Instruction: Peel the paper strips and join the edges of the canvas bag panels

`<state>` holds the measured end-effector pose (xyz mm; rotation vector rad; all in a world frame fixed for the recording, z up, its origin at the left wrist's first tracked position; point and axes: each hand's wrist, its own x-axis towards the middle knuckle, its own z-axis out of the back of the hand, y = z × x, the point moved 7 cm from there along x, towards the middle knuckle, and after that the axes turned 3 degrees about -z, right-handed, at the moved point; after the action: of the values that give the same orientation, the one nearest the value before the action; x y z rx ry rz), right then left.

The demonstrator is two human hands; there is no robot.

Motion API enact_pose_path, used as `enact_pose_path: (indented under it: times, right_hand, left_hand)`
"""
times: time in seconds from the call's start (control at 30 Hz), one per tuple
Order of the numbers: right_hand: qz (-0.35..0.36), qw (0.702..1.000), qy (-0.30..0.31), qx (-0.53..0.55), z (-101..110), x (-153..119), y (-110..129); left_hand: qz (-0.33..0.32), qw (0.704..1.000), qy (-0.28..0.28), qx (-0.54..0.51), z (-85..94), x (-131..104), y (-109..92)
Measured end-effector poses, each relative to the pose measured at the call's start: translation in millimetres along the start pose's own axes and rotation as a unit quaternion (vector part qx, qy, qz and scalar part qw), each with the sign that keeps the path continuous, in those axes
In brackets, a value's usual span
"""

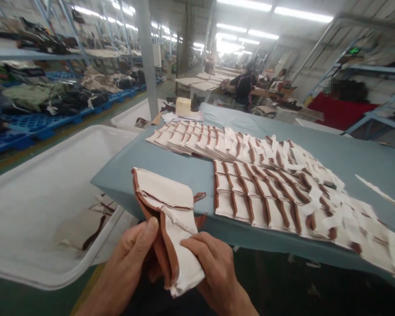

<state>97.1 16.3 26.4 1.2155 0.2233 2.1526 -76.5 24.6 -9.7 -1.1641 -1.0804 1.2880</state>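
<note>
Between my two hands is a sewn fabric piece (181,219), cream on its upper face with brown edging and a brown inner side. Its far end lies over the corner of the blue-covered table (125,169). My left hand (131,250) pinches the brown edge at the left, thumb on top. My right hand (210,259) grips the near right side, fingers lying over the cream face and thumb hidden beneath. To the right, overlapping rows of similar cream and brown pieces (256,193) lie on the table, several with white strips on them.
At the left stands a white plastic bin (46,175) with a few similar pieces (82,228) inside. A yellow block (183,106) sits at the table's far edge. Blue pallets (52,118) hold piled cloth. A person (245,87) is farther back. A metal post (148,57) rises behind the bin.
</note>
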Motion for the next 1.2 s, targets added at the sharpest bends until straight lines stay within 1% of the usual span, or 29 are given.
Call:
enact_pose_path:
  times: [0.03,0.07,0.1,0.13,0.17,0.2,0.23,0.27,0.3,0.37,0.47,0.53,0.6,0.67,0.73,0.8,0.83,0.9,0.97,1.03,1.1,1.13,1.2]
  right_hand:
    - [0.005,1.000,0.005,0.007,1,2,1]
    - [0.011,1.000,0.014,0.010,3,3,3]
    - [0.014,1.000,0.023,0.010,5,3,6]
    - [0.015,0.999,0.033,0.010,8,3,9]
    - [0.011,0.999,0.044,0.010,10,2,13]
    - [0.005,0.998,0.056,0.014,13,1,17]
    - [-0.001,0.998,0.066,0.018,16,-1,21]
    - [-0.007,0.997,0.076,0.021,19,-2,26]
    - [-0.013,0.996,0.087,0.022,22,-3,30]
    - [-0.024,0.994,0.107,0.011,29,-7,37]
    - [-0.055,0.986,0.154,-0.030,34,-15,39]
    - [-0.073,0.980,0.173,-0.065,36,-21,37]
    - [-0.079,0.974,0.187,-0.101,36,-24,34]
    - [-0.071,0.968,0.200,-0.131,33,-24,33]
    - [-0.055,0.967,0.201,-0.148,29,-20,33]
    - [-0.045,0.970,0.185,-0.148,28,-13,32]
    - [-0.047,0.973,0.180,-0.138,27,-10,32]
    - [-0.069,0.977,0.178,-0.091,25,-4,29]
    - [-0.126,0.977,0.173,-0.010,24,0,23]
    - [-0.218,0.959,0.158,0.088,20,1,14]
    - [-0.315,0.920,0.154,0.176,12,-3,5]
    - [-0.352,0.898,0.160,0.212,6,-6,3]
    - [-0.399,0.855,0.184,0.276,-6,-10,1]
  left_hand:
    - [-0.037,0.997,-0.037,0.054,9.3,-3,-3]
    - [-0.074,0.988,-0.080,0.109,18.7,-6,-7]
    - [-0.113,0.971,-0.130,0.163,27.7,-10,-13]
    - [-0.155,0.947,-0.176,0.218,34.2,-16,-20]
    - [-0.200,0.921,-0.207,0.262,36.4,-21,-28]
    - [-0.245,0.898,-0.221,0.291,35.0,-26,-35]
    - [-0.286,0.881,-0.220,0.304,31.4,-31,-42]
    - [-0.321,0.871,-0.210,0.306,26.7,-35,-48]
    - [-0.344,0.869,-0.191,0.300,21.8,-39,-53]
    - [-0.360,0.882,-0.141,0.270,13.4,-43,-59]
    - [-0.349,0.912,-0.063,0.204,4.3,-52,-59]
    - [-0.327,0.928,-0.029,0.175,0.3,-59,-52]
    - [-0.283,0.943,-0.026,0.175,0.0,-63,-41]
    - [-0.225,0.957,-0.022,0.179,1.2,-60,-31]
    - [-0.173,0.971,0.022,0.163,-1.2,-52,-27]
    - [-0.139,0.978,0.074,0.139,-4.4,-41,-33]
    - [-0.131,0.979,0.087,0.132,-4.7,-35,-37]
    - [-0.138,0.979,0.085,0.126,-2.9,-27,-48]
    - [-0.154,0.976,0.081,0.133,-2.3,-25,-54]
    - [-0.157,0.974,0.096,0.136,-4.7,-27,-51]
    - [-0.142,0.974,0.115,0.131,-7.7,-30,-44]
    - [-0.134,0.975,0.119,0.127,-8.4,-32,-39]
    - [-0.120,0.977,0.120,0.126,-8.9,-34,-33]
